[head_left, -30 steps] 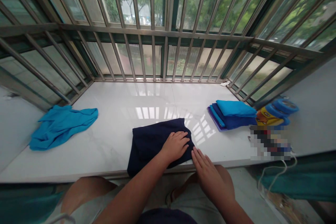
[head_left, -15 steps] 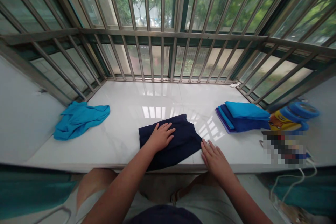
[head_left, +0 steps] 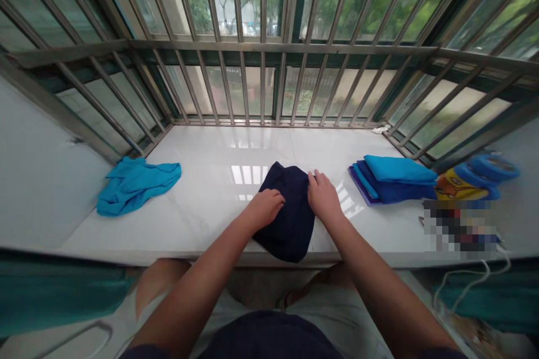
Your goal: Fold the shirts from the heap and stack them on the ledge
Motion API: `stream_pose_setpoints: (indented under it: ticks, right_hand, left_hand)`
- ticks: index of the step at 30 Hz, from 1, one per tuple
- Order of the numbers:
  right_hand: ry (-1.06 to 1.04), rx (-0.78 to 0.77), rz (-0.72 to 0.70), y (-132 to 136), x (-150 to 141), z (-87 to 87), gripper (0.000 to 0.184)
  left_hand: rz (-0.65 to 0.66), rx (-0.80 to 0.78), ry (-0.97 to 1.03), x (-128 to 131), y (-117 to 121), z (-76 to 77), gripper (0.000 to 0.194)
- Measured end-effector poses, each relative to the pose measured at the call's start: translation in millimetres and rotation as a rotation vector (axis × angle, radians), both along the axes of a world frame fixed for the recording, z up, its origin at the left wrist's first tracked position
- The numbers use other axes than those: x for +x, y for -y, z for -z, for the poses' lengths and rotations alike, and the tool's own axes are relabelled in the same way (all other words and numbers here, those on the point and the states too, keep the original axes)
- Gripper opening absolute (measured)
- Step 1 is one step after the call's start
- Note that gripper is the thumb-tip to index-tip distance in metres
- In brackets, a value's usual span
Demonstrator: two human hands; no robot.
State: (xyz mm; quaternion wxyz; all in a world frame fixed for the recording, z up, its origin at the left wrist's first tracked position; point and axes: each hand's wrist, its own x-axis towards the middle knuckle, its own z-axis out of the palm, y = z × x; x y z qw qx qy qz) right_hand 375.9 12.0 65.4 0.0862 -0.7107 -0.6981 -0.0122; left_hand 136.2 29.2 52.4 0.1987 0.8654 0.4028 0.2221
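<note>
A dark navy folded cloth [head_left: 292, 219] lies at the front middle of the white marble sill, turned so that one corner points toward me. My left hand [head_left: 266, 210] is on its left side, with the fingers bent and closed over the fabric. At the upper right edge, my right hand [head_left: 324, 196] grips the cloth, its thumb side hidden from view. Whether the cloth is a garment cannot be made out.
A crumpled turquoise cloth [head_left: 137, 185] lies on the left of the sill [head_left: 202, 202]. To the right sits a stack of folded blue and purple cloths [head_left: 398, 179], beside a blue and yellow container [head_left: 467, 182]. Blurred items and white cables lie near the right front edge. Metal bars [head_left: 263, 90] close off the back.
The navy cloth has been turned and bunched narrower between my hands. My right hand has moved up and left along its edge; my left hand's fingers have curled in.
</note>
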Motion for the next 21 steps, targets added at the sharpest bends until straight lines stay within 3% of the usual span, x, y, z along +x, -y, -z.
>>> stream_pose_setpoints:
  ticks: [3, 5, 7, 9, 11, 16, 18, 21]
  right_hand:
    - [-0.076, 0.072, -0.291, 58.9, -32.0, 20.7, 0.051]
    - [-0.072, 0.006, -0.347, 96.3, -45.9, 41.6, 0.052]
    - [-0.038, -0.062, -0.348, 116.2, -48.5, 58.5, 0.059]
    - [-0.016, -0.109, -0.36, 112.1, -40.6, 65.5, 0.065]
    - [-0.014, -0.149, -0.399, 87.2, -27.2, 61.2, 0.066]
    - [-0.012, -0.206, -0.431, 16.2, -6.4, 23.8, 0.057]
    - [-0.037, -0.157, -0.408, 15.7, -8.5, 12.4, 0.051]
    - [-0.051, -0.084, -0.411, 50.5, -12.0, 14.5, 0.049]
  left_hand:
    - [0.274, -0.015, -0.072, -48.2, 29.1, 9.8, 0.023]
    - [0.279, -0.015, -0.075, -69.4, 48.1, 22.1, 0.043]
    - [0.236, -0.003, -0.068, -75.9, 61.9, 34.4, 0.053]
    - [0.182, 0.017, -0.073, -68.2, 67.7, 43.0, 0.051]
    - [0.097, 0.038, -0.086, -50.6, 65.1, 46.5, 0.048]
    - [-0.073, 0.06, -0.13, -8.0, 38.0, 36.5, 0.043]
    - [-0.075, 0.076, -0.169, -4.3, 30.6, 30.4, 0.031]
    - [-0.02, 0.135, -0.217, -14.2, 32.3, 27.6, 0.015]
